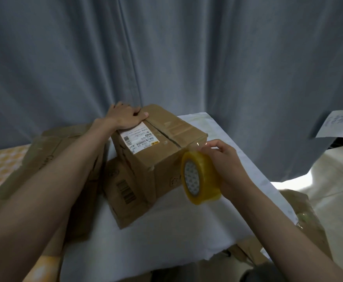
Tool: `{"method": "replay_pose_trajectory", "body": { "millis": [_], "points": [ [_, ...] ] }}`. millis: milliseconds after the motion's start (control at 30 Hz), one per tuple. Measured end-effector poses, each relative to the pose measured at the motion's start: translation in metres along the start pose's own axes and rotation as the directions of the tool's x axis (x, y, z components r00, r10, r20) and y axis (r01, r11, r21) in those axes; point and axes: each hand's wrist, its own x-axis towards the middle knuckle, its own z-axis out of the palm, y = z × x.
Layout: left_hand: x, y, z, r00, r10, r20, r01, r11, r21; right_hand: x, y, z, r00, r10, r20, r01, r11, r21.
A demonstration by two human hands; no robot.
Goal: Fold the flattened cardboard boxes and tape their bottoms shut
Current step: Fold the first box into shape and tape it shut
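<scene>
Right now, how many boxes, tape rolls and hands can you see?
Folded boxes: 1, the box with the white label
Flat cardboard pieces: at least 3, one under the box
Tape rolls: 1, the yellow tape roll
Hands: 2, left hand, right hand
Total: 7

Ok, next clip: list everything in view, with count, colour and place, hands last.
Folded box: one, brown, centre of the white sheet, flaps closed on top, white label on it.
Flattened boxes: several, brown, left of the box and at lower right.
Tape roll: one, yellow-clear, at the box's near right corner.
White sheet: one, covering the surface.
Curtain: grey-blue, behind.
Left hand: presses the box's far top edge.
Right hand: holds the tape roll.
</scene>
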Motion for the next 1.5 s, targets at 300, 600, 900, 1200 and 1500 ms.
{"method": "replay_pose_trajectory", "body": {
  "millis": [300, 600, 900, 1200, 1500],
  "points": [
    [-0.053, -0.003, -0.016, 0.996, -0.047, 0.078, 0.063, 0.976, -0.208, 0.007, -0.013, -0.019, 0.997, -0.055, -0.060, 0.051, 0.997, -0.062],
    [-0.144, 0.013, -0.014, 0.984, -0.174, 0.042, 0.178, 0.937, -0.300, 0.034, -0.018, -0.015, 0.976, -0.074, -0.203, 0.089, 0.994, 0.064],
    [-0.159, 0.028, -0.001, 0.974, -0.200, -0.106, 0.168, 0.954, -0.249, -0.006, -0.030, -0.041, 0.969, -0.150, -0.194, 0.143, 0.988, -0.052],
    [-0.175, 0.174, -0.038, 0.893, 0.302, -0.334, -0.450, 0.612, -0.651, -0.060, -0.047, -0.067, 0.956, -0.270, -0.114, 0.258, 0.960, -0.109],
    [-0.171, 0.205, -0.042, 0.883, 0.325, -0.338, -0.469, 0.595, -0.653, -0.086, -0.038, -0.082, 0.981, -0.195, -0.009, 0.195, 0.979, -0.058]
  ]
}}
